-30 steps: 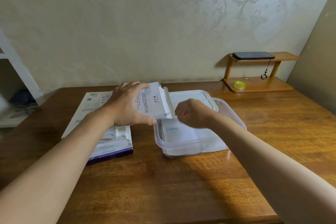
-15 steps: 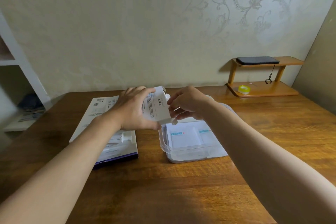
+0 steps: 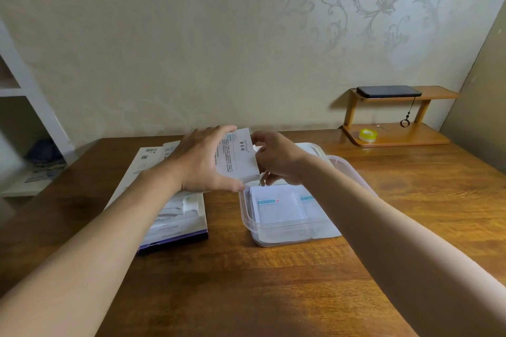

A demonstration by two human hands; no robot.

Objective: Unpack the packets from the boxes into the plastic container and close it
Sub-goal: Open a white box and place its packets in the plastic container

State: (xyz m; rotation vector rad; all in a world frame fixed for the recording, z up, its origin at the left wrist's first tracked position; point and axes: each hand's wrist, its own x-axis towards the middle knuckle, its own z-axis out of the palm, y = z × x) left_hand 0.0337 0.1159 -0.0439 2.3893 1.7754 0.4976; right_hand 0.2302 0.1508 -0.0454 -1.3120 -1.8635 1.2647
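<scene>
Partly the left hand (image 3: 202,163) covers the white box (image 3: 237,159) it grips

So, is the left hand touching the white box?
Touching. The head view shows the left hand gripping the white box, thumb at its near corner, fingers over its far edge.

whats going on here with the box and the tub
A person is unpacking. The left hand grips a small white box over the far left corner of the open plastic container, and the right hand pinches the box's right end. Packets lie in the container already. Its lid seems to lie behind it. Flat boxes lie at the left.
</scene>
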